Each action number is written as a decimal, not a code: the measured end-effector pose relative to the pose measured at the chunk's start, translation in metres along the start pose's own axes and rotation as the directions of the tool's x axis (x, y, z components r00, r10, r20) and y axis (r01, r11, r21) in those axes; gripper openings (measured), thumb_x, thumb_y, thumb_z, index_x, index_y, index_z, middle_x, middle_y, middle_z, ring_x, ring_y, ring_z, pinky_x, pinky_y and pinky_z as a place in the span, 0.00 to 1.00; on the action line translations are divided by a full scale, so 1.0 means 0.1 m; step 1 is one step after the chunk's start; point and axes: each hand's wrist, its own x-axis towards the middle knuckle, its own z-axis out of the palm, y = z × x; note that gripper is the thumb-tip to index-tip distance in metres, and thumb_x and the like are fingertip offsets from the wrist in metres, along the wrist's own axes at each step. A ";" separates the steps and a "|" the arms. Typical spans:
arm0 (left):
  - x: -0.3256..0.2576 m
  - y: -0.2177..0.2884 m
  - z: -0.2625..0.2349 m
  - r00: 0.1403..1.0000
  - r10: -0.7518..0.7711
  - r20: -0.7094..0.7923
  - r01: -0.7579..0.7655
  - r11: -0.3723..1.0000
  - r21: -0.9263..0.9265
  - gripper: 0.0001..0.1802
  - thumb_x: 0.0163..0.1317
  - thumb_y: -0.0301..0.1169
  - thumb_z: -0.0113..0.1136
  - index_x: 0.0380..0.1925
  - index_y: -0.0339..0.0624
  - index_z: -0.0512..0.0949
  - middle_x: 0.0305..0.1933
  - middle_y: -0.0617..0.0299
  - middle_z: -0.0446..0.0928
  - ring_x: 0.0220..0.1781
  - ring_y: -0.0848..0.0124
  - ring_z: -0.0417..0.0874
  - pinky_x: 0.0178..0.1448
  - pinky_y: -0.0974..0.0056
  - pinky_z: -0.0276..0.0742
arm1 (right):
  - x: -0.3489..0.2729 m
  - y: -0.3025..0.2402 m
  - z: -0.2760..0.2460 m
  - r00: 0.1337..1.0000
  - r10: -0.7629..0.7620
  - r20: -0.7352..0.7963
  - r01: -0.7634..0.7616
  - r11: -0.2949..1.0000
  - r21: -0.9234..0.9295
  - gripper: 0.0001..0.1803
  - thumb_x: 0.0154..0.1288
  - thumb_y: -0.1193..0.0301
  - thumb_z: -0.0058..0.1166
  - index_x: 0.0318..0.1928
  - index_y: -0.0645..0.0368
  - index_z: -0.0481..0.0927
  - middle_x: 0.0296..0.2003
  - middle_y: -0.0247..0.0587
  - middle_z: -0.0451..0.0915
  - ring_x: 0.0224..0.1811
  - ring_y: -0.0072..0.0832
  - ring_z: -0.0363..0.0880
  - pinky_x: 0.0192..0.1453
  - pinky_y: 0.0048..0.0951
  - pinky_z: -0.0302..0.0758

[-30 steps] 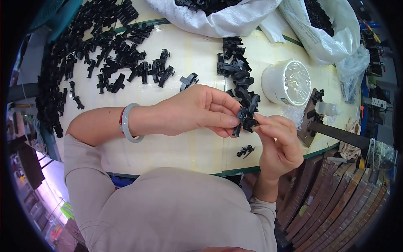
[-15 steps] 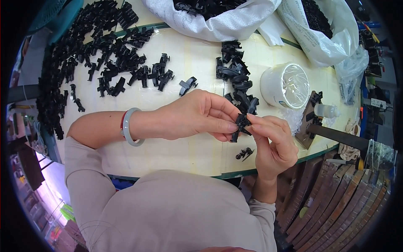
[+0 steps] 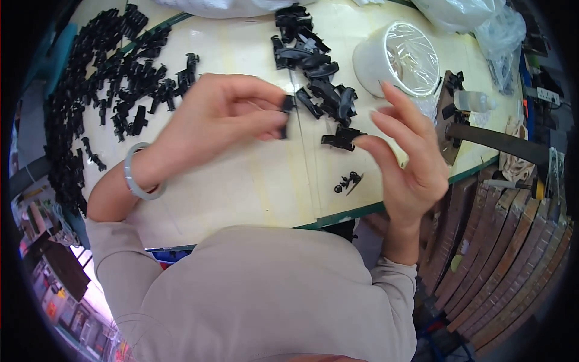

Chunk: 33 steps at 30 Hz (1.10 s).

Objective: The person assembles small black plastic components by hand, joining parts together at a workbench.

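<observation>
My left hand [image 3: 220, 114], blurred by motion and wearing a pale bangle [image 3: 131, 175] at the wrist, pinches a small black plastic part [image 3: 287, 114] between thumb and fingertips. Farther right is my right hand [image 3: 410, 154], its thumb and fingers spread apart. Right at that thumb's tip sits another black plastic piece [image 3: 341, 138]; whether the thumb touches it I cannot tell. Just beyond lies a heap of black parts [image 3: 322, 72], some of them curved. Tiny black pieces and a thin pin [image 3: 348, 182] rest near the table's front edge.
Many black clip-like parts [image 3: 114, 72] cover the table's left side. A white tub [image 3: 374, 60] under clear film stands at the back right. Beside it are a clear bottle [image 3: 473, 101] and a dark metal bar [image 3: 497, 137] jutting past the edge. White sacks [image 3: 229, 6] lie behind.
My hands have moved apart from the black part they held together. My left hand went left and away with a black part; my right fingers have opened. The view has shifted too.
</observation>
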 end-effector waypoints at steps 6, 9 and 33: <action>-0.26 -0.10 -0.33 0.937 0.179 -0.301 -0.008 0.871 0.491 0.15 0.56 0.19 0.57 0.45 0.30 0.74 0.39 0.59 0.75 0.33 0.78 0.79 0.37 0.76 0.77 | -0.39 -0.05 -0.47 0.881 0.156 0.447 -0.108 0.985 -0.132 0.18 0.38 0.81 0.64 0.36 0.62 0.80 0.35 0.41 0.76 0.32 0.33 0.73 0.33 0.27 0.72; -0.33 -0.06 -0.27 0.892 0.370 -0.261 -0.002 0.581 0.814 0.16 0.51 0.22 0.62 0.42 0.34 0.76 0.38 0.54 0.76 0.31 0.71 0.82 0.32 0.73 0.77 | -0.59 -0.09 -0.38 0.867 0.161 0.471 -0.101 0.984 -0.149 0.17 0.39 0.81 0.63 0.35 0.60 0.80 0.36 0.39 0.74 0.33 0.33 0.71 0.32 0.26 0.71; -0.56 0.82 0.62 -0.005 0.344 0.939 -0.945 -0.309 0.108 0.16 0.60 0.29 0.52 0.46 0.33 0.76 0.52 0.47 0.74 0.58 0.56 0.72 0.56 0.65 0.74 | -0.58 -0.02 -0.21 0.950 0.276 0.144 -0.304 0.924 0.233 0.11 0.51 0.88 0.53 0.37 0.69 0.77 0.38 0.47 0.76 0.32 0.28 0.80 0.36 0.22 0.77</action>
